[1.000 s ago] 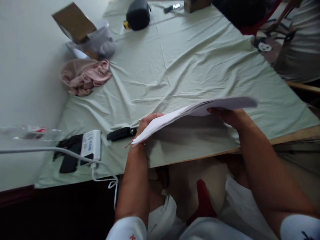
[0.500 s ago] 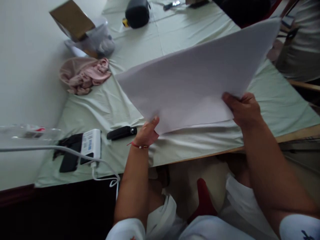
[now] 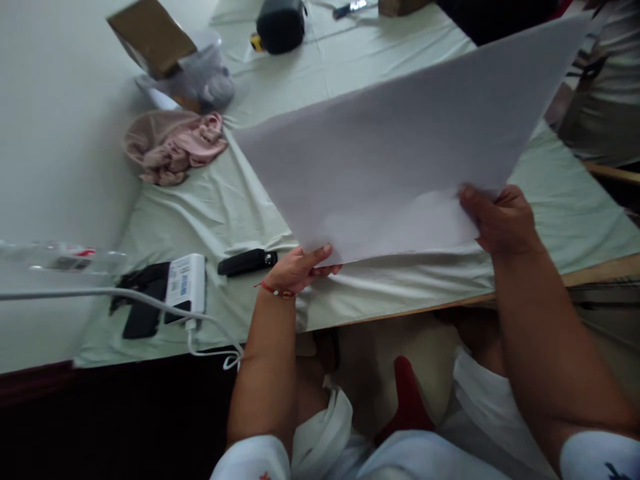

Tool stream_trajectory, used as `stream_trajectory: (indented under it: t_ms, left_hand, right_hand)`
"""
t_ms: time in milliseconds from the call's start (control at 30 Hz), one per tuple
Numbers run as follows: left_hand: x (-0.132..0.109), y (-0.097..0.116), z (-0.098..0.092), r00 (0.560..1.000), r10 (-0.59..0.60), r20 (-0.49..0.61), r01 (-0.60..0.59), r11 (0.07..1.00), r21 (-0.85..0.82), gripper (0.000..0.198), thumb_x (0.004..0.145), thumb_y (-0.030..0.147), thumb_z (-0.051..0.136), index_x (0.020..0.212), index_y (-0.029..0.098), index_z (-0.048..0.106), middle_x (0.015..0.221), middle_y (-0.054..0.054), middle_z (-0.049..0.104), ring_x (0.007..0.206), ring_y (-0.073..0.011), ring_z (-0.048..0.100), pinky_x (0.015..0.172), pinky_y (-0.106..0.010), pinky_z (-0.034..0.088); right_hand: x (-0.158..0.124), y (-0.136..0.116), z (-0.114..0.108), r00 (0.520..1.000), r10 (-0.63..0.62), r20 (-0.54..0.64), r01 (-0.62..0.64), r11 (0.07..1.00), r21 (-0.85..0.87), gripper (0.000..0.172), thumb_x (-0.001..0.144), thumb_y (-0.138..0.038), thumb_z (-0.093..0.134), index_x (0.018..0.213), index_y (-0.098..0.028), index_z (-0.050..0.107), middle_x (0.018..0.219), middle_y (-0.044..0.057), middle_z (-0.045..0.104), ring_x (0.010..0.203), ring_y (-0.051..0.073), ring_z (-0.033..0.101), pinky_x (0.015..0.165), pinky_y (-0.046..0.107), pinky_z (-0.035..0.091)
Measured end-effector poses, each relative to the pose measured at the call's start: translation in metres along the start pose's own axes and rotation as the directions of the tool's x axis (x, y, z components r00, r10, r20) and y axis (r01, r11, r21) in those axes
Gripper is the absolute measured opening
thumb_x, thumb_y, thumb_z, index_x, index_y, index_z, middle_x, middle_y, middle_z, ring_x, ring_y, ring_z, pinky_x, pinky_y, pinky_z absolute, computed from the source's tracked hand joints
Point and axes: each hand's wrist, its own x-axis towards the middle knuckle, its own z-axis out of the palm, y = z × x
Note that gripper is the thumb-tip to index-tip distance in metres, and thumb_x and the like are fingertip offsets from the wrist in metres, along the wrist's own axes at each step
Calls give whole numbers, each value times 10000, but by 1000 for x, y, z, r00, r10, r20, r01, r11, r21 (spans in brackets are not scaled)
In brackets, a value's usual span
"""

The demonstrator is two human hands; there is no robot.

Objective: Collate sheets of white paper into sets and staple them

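Observation:
I hold a large white paper sheet [image 3: 400, 140] tilted up above the table, its face toward me. My left hand [image 3: 300, 270], with a red thread on the wrist, pinches the sheet's lower left corner. My right hand [image 3: 503, 220] grips the lower right edge, thumb on the front. The sheet hides much of the pale green tablecloth [image 3: 225, 207] behind it.
A small black device [image 3: 246, 262] lies by my left hand. A white charger box with cable [image 3: 185, 287] sits at the left edge. Pink cloth [image 3: 173, 147], a cardboard box [image 3: 150, 37] and a black pouch [image 3: 280, 23] lie farther off. Another person stands at the right [image 3: 607, 100].
The paper, at first held nearly flat and edge-on, has been raised and tilted up to face me. My left hand has shifted slightly right along the lower corner.

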Motion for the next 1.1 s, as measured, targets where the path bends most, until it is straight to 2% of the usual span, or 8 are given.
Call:
stream_trajectory:
  t_ms: [133, 267, 367, 433, 567, 733, 933, 1100]
  left_hand:
    - [1, -1, 5, 999, -3, -37, 2, 1000, -31, 533, 590, 514, 1021, 722, 189, 619, 642, 45, 540, 563, -78, 475, 525, -224, 405]
    - [1, -3, 3, 989, 100, -111, -92, 993, 73, 491, 638, 451, 988, 639, 190, 573, 625, 40, 515, 583, -86, 451, 539, -234, 393]
    - [3, -4, -6, 973, 175, -152, -148, 974, 174, 400, 669, 413, 959, 650, 186, 630, 645, 15, 582, 619, -116, 494, 588, -264, 452]
    - [8, -5, -11, 953, 251, -170, -207, 948, 240, 329, 682, 407, 948, 742, 174, 723, 751, -34, 702, 737, -167, 608, 716, -300, 544]
    - [21, -7, -13, 868, 427, -254, -349, 888, 301, 388, 702, 404, 930, 985, 176, 795, 1029, -95, 814, 1061, -252, 708, 1045, -397, 570]
    - [23, -4, -14, 736, 552, -392, -378, 816, 438, 348, 739, 435, 894, 978, 203, 796, 996, -72, 808, 1062, -271, 718, 1109, -428, 550]
    - [25, 0, -21, 813, 532, -239, -334, 760, 557, 329, 744, 485, 915, 944, 244, 814, 1011, -60, 806, 1125, -329, 719, 1179, -465, 503]
    - [35, -5, -18, 802, 534, -268, -318, 761, 566, 351, 768, 478, 896, 1018, 259, 785, 1019, -88, 807, 1227, -358, 684, 1246, -490, 432]
  right_hand:
    - [1, 1, -4, 999, 24, 28, -25, 1000, 9, 319, 672, -457, 1015, 767, -283, 764, 835, -40, 775, 755, 162, 704, 742, 321, 594]
    - [0, -3, -4, 986, 50, 161, -51, 999, 5, 364, 615, -381, 1050, 881, -297, 817, 972, -19, 823, 922, 208, 768, 878, 355, 638]
    - [-2, -10, 4, 960, 35, 277, -27, 999, -30, 386, 595, -395, 1042, 909, -322, 829, 1062, 4, 833, 1162, 296, 760, 982, 437, 651]
    - [-3, -13, 10, 965, 14, 260, -4, 999, -39, 327, 621, -394, 1013, 875, -329, 818, 1118, 17, 828, 1262, 320, 723, 1026, 461, 640]
    - [-5, -14, 18, 983, -8, 182, 23, 997, -78, 345, 576, -263, 997, 844, -323, 789, 1094, 39, 823, 1316, 338, 684, 1062, 470, 625]
    - [-6, -10, 18, 983, 8, 182, -1, 999, -38, 276, 591, -245, 972, 759, -291, 759, 985, 58, 823, 1302, 353, 674, 1056, 469, 613]
    - [-2, -6, 16, 964, -37, 262, 51, 998, -48, 270, 587, -248, 993, 724, -259, 761, 1008, 55, 834, 1143, 296, 729, 1115, 409, 553]
    - [-4, -8, 15, 942, 63, 330, -48, 997, -55, 284, 621, -234, 988, 644, -261, 706, 855, 40, 813, 1146, 308, 734, 1018, 432, 599]
